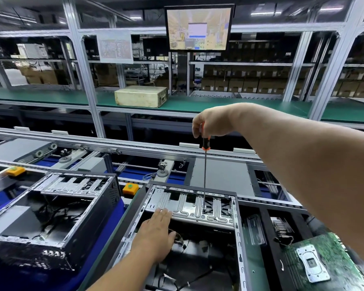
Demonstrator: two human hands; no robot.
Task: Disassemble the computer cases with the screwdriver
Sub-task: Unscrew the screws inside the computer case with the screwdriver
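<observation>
Assembly line, open computer case (189,208) holding cables, left hand (156,234) flat, right hand (210,122) gripping screwdriver (205,164)

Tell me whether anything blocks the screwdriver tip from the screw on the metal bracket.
Nothing visible does. The screwdriver, held by the right hand, already has its tip on the bracket; the left hand rests flat, off to the side.

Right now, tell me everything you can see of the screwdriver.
The screwdriver has a black handle with orange trim and a long, thin metal shaft. It stands nearly upright. The right hand holds the top of the handle in its grip, fingers curled round it. The tip rests on the silver metal bracket inside the open computer case; the screw itself is too small to make out.
</observation>
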